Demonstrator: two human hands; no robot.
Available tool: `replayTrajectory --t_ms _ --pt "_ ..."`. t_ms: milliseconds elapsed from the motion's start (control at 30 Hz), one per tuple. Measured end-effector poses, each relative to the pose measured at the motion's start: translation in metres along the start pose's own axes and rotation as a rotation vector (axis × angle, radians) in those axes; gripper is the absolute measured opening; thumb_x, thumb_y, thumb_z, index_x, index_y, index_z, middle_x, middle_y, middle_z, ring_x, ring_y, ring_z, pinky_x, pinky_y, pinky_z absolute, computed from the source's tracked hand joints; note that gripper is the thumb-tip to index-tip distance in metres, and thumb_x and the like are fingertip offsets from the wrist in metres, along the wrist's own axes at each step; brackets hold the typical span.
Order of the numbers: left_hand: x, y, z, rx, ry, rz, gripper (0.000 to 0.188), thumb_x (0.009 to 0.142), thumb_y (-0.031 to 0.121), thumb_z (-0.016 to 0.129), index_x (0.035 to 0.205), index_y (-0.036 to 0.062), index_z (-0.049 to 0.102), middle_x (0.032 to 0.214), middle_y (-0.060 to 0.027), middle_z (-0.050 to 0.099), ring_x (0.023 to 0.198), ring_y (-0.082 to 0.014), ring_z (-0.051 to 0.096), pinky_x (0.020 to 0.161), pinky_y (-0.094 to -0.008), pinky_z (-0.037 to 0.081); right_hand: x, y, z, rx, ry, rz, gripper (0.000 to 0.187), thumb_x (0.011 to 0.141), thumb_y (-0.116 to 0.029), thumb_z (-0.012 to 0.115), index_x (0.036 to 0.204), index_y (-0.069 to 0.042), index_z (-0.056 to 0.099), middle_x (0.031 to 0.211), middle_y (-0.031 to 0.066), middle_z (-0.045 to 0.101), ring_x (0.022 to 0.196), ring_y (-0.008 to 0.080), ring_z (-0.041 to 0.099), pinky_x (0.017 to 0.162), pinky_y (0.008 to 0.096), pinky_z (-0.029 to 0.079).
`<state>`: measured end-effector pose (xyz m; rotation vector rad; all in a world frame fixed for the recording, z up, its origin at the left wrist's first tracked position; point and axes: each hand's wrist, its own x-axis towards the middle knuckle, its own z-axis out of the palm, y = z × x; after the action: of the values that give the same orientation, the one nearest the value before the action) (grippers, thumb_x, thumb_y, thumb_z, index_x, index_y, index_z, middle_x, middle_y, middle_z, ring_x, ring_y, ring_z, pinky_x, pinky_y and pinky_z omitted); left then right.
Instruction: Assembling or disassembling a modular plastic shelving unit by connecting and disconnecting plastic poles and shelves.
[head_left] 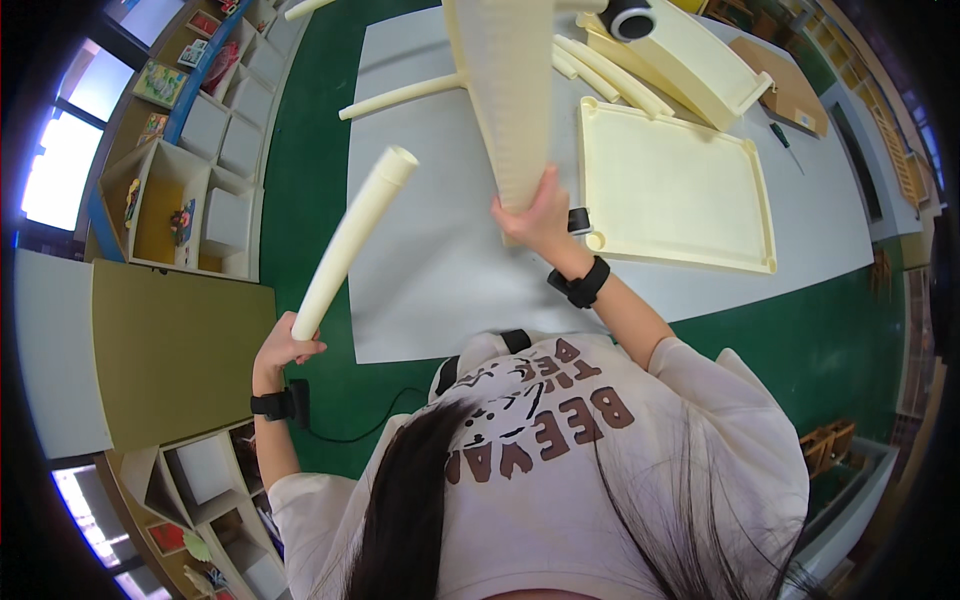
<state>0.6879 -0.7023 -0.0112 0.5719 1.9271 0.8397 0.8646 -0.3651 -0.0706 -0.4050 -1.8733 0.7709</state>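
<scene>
My left hand (pixel 285 345) is wrapped round the lower end of a cream plastic tube (pixel 350 245). That tube slants up and to the right, and its open upper end touches nothing. My right hand (pixel 540 215) grips the near end of a cream plastic shelf panel (pixel 505 100), which is tilted up on its edge. From the panel's left side a cream leg tube (pixel 405 97) sticks out. The panel's top runs out of view. Just right of my right hand lies another cream shelf panel (pixel 680 185), flat, with round sockets at its corners.
Several loose tubes (pixel 625 85) lie beyond the flat panel, beside a deep cream panel (pixel 690 60). Cardboard (pixel 790 90) and a screwdriver (pixel 785 140) are at the right of the grey mat (pixel 430 290). Shelving (pixel 200 200) lines the left; a cable (pixel 360 438) hangs near my left wrist.
</scene>
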Motion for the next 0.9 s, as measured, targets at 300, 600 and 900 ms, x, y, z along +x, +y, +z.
replayTrajectory --t_ms 300,600,900 --pt "-0.014 0.044 0.021 -0.166 0.355 0.41 0.019 0.061 0.005 0.063 0.056 0.0038 0.045 0.045 -0.0005 0.043 0.034 -0.0075 0.039 0.032 -0.0204 0.029 -0.062 0.018 -0.003 -0.236 -0.206 0.03 0.059 0.064 -0.031 0.068 0.099 0.006 0.039 0.065 0.018 0.054 0.052 0.0322 0.056 0.043 0.0378 0.044" --pt "0.004 0.111 0.029 0.3 0.483 0.62 0.014 0.062 0.006 0.062 0.062 -0.0015 0.051 0.049 -0.005 0.047 0.042 -0.0113 0.045 0.043 -0.0237 0.035 -0.088 0.025 -0.023 -0.288 -0.381 0.071 0.059 0.067 -0.037 0.067 0.095 0.007 0.041 0.067 0.0182 0.055 0.053 0.0323 0.056 0.045 0.0385 0.044" --pt "0.021 0.16 0.059 0.504 0.499 0.901 0.013 0.055 0.001 0.059 0.057 -0.0009 0.046 0.049 -0.0117 0.046 0.042 -0.0248 0.045 0.044 -0.0261 0.036 -0.019 -0.053 -0.138 -0.194 -1.235 0.138 0.037 0.075 -0.037 0.058 0.091 -0.003 0.054 0.071 0.016 0.058 0.061 0.031 0.058 0.052 0.0369 0.046"
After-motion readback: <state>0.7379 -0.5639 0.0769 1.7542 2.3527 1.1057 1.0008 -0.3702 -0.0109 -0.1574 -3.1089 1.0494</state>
